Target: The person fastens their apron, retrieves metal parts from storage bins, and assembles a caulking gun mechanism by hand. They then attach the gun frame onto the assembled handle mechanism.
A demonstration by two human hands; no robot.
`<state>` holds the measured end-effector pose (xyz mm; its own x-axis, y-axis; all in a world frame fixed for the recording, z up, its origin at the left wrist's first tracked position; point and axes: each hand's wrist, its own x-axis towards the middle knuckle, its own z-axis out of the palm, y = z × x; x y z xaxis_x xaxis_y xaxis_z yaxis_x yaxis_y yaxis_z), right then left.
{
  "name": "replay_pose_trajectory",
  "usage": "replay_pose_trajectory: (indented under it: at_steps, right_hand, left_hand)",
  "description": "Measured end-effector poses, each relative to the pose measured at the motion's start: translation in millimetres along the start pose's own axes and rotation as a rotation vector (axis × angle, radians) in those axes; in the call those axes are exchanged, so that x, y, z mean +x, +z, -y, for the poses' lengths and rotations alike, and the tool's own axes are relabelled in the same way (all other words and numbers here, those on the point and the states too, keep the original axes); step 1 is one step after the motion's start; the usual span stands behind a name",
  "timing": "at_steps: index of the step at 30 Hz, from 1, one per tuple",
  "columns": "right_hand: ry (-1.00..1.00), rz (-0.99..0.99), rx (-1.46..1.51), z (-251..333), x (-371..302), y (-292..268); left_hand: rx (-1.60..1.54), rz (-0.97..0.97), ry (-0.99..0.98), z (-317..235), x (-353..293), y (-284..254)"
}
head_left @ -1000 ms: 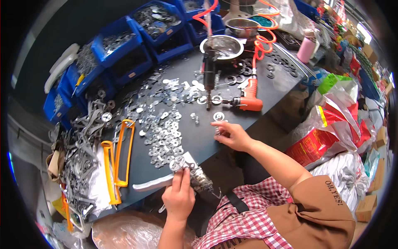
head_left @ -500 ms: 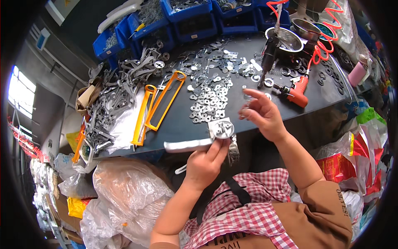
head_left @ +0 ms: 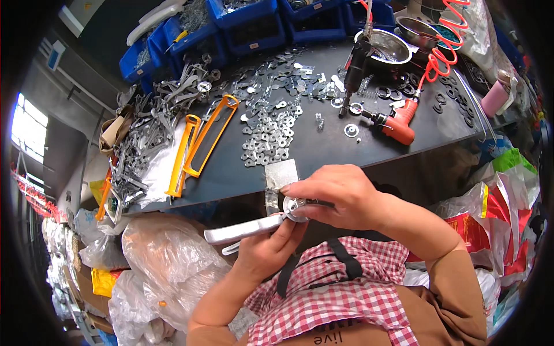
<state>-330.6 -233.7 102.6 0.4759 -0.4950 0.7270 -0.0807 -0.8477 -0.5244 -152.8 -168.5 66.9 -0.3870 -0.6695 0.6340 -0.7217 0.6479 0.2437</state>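
Metal handle [head_left: 245, 229] is held below the table [head_left: 323, 151] edge, long axis near horizontal, free end pointing left, round fitting [head_left: 294, 209] at its right end. Left hand [head_left: 266, 249] is clamped under it; right hand [head_left: 337, 196] is pinched on the fitting. Washers [head_left: 266, 138], orange frames [head_left: 203, 141] and red tool [head_left: 397, 122] are spread behind.
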Motion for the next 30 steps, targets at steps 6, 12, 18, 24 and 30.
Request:
replay_pose_trajectory:
  at_steps: [6, 12, 18, 24, 30]
  right_hand:
    - [0.094, -0.052, -0.007, -2.6, -11.2, 9.5]
    - [0.36, -0.017, 0.206, 7.8, -25.6, 10.1]
    - [0.683, -0.004, 0.805, -1.6, -69.4, 27.5]
    - [0.558, -0.036, 0.725, 29.9, -73.0, 75.1]
    - [0.429, -0.034, 0.446, 39.8, -60.6, 72.6]
  left_hand:
    - [0.152, 0.194, 0.174, -6.4, -3.0, -6.3]
    - [0.187, 0.135, 0.243, -11.6, -7.7, -7.0]
    - [0.208, 0.018, 0.207, -12.8, -8.5, -26.3]
    - [0.083, -0.117, 0.156, -10.5, -12.2, -37.6]
    - [0.065, -0.099, 0.113, -7.1, -17.6, -45.7]
